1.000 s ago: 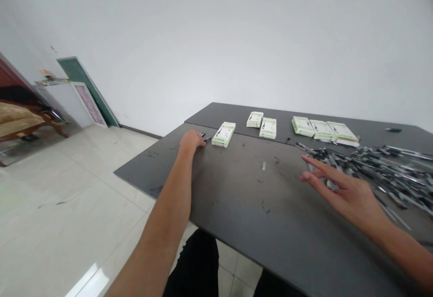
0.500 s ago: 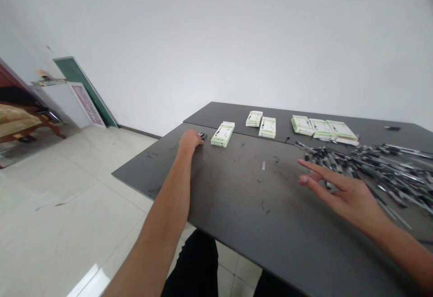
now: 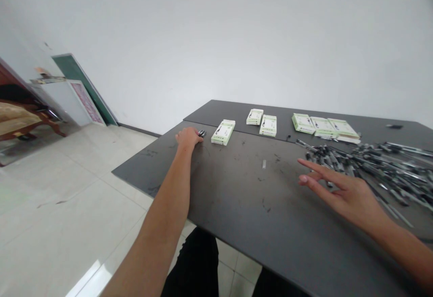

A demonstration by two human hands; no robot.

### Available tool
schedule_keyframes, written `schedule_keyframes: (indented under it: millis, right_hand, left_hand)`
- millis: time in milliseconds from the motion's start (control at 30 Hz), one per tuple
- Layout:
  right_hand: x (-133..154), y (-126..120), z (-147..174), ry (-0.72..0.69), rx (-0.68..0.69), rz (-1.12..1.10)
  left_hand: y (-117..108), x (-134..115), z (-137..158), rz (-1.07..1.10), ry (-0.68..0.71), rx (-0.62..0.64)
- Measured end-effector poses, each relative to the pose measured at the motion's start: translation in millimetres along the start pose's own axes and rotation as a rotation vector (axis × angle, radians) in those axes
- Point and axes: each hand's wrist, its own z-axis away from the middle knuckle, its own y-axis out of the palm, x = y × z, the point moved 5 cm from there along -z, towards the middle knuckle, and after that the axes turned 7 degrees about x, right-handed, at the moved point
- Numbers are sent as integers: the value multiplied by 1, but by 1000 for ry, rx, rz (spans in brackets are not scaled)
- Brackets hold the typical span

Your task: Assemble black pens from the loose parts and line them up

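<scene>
At the table's far left, my left hand (image 3: 188,136) is closed around a few pens (image 3: 202,133); only their dark ends show past the fingers. Its palm side is hidden. A white and green box (image 3: 223,132) with a pen picture lies just right of that hand. My right hand (image 3: 345,193) holds nothing, its index finger and thumb stretched out and apart. It hovers over the near left side of a big heap of black and clear pens (image 3: 382,166).
Two similar boxes (image 3: 268,125) lie at the table's middle back, and three more (image 3: 324,127) stand in a row behind the pens. A small clear piece (image 3: 264,164) lies mid-table. One dark pen (image 3: 394,126) lies far right. The table's left edge borders tiled floor (image 3: 84,198).
My left hand has shifted very slightly, its fingers a little more spread beside the pens. The right hand stays where it was. The view has tilted slightly.
</scene>
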Motion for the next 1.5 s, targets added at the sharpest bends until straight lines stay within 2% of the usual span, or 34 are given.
schedule_keyframes:
  millis: [300,600,1033,1167,1267,1400,1500]
  right_hand:
    - [-6,3,1,24,17,4]
    - [-5,4,1,44,30,-11]
    - [-13,2,0,41,21,54]
    - [-17,-15,-7,70,-33,107]
    - [-32,-40,-14,161,-150,147]
    - [-71,-75,-15,317,-261,244]
    - [-105,-86,-13,383,-158,357]
  left_hand:
    - [0,4,-3,14,-27,2]
    - [9,8,-15,66,27,40]
    - [11,6,-17,102,-31,-11]
    - [9,4,-17,97,-24,-22]
    - [4,-2,-15,100,1,-72]
    - [-12,-17,-1,115,53,-273]
    - [-23,-40,17,123,141,-431]
